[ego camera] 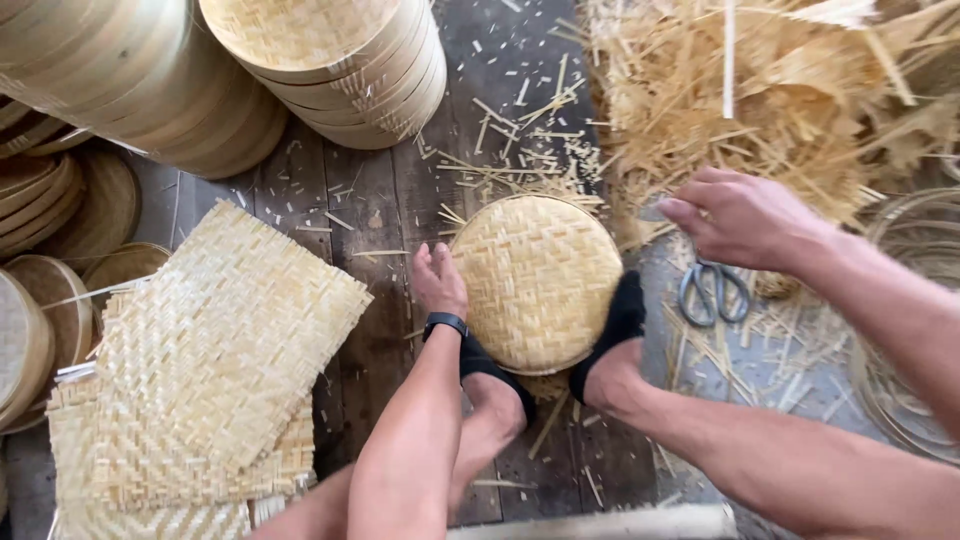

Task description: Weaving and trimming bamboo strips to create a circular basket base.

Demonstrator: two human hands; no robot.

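Observation:
A round woven bamboo lid (537,280) lies on the dark plank floor (385,210), held between my two feet in black socks. My left hand (437,283) rests at the lid's left edge, fingers together, touching its rim. My right hand (742,217) hovers to the right of the lid, above a pair of grey scissors (712,290) on the floor; its fingers are curled and it seems to hold nothing, though the fingertips are partly hidden.
Square woven bamboo mats (205,370) are stacked at the left. Stacks of round bamboo lids (340,60) stand at the back and far left. A heap of bamboo strips and trimmings (760,100) fills the back right. Bamboo hoops (915,330) lie at the right edge.

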